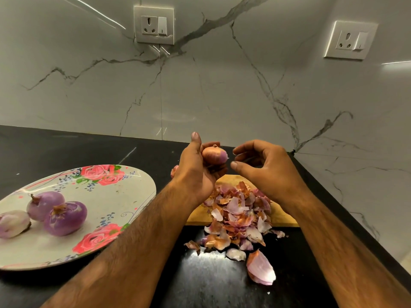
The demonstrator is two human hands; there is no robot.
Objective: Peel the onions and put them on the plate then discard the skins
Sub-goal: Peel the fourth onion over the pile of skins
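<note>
My left hand grips a small onion in the air above the board; most of its brown skin is on, with a purple patch bared at its right end. My right hand hovers just right of the onion, fingers loosely curled, holding nothing that I can see. Three peeled purple onions lie on the floral plate at the left. A heap of onion skins covers the wooden cutting board and spills onto the black counter.
Another onion peeks out behind my left wrist on the counter. The marble wall with two power sockets stands close behind. The counter's right edge runs diagonally beside the board.
</note>
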